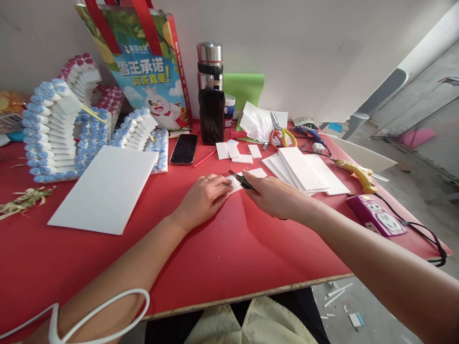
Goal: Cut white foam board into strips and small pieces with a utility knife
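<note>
Red tabletop [215, 260]; white piece [235, 185] touches left hand [204, 197] at curled fingertips, pinch unclear; right hand [278, 198] grasps cutter [245, 181]

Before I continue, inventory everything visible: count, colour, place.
Table: one, red, centre
Cutter: one, dark green, right grip
Small pieces: several, white, centre
Stacked boards: several, white, right
Large board: one, white, left
Curved structures: several, blue, white, pink, left
Dried strips: several, pale, left
Bag: one, multicoloured, back left
Flask: one, silver, back
Upright slab: one, black, before flask
Phone: one, black, centre left
Thin stick: one, red, beside phone
Sheet: one, green, back
Crumpled paper: one, white, back
Handled tools: count unclear, red, yellow, back
Glue gun: one, yellow, right
Box: one, purple, right
Floor scraps: several, mostly white, right
Cord: one, white, lower left
Left grip: one, bare, touching small piece
Right grip: one, bare, around cutter
</note>
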Tool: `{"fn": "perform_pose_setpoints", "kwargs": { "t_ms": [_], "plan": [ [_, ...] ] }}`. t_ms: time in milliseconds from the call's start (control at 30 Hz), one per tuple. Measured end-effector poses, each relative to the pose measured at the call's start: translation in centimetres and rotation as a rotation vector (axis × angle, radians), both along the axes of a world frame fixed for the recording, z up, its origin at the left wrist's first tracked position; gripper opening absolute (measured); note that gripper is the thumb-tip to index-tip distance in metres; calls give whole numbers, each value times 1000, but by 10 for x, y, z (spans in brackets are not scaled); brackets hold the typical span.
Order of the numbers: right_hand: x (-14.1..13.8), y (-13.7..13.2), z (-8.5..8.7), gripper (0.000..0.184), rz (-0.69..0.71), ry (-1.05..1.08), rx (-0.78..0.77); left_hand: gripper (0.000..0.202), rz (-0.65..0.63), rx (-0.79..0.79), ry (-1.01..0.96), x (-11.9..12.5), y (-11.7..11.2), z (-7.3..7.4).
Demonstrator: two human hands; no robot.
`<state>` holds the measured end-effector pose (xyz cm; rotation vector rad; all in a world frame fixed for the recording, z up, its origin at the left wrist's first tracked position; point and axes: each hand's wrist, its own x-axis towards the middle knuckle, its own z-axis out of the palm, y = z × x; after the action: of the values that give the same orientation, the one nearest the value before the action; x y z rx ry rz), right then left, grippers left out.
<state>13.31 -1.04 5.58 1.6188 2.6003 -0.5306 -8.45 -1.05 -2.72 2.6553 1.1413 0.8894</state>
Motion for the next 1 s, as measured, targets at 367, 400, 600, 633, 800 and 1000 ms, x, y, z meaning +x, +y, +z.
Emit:
{"fn": "perform_pose_setpoints", "kwargs": {
  "t_ms": [367, 400, 600, 633, 800, 1000],
  "plan": [
    [-6, -4, 2, 48, -18, -62, -39, 20, 1, -9, -4, 2, -1, 3],
    [-8, -5, 4, 46, -22, -71, -48, 19, -1, -7, -1, 2, -1, 3],
    [-20, -6, 16, 36, -20, -194, -90, 20, 0, 22, 10, 0, 0, 0],
    [-21, -5, 18, 35, -11, -215, -93, 21, 1, 24, 9, 0, 0, 0],
    [-22, -4, 22, 35, 40, -288, -79, 22, 14, 3, 10, 1, -1, -1],
    [-14, -7, 25, 31, 46, -261, -108, 21, 15, 4, 10, 1, 0, 0]
  ]
}}
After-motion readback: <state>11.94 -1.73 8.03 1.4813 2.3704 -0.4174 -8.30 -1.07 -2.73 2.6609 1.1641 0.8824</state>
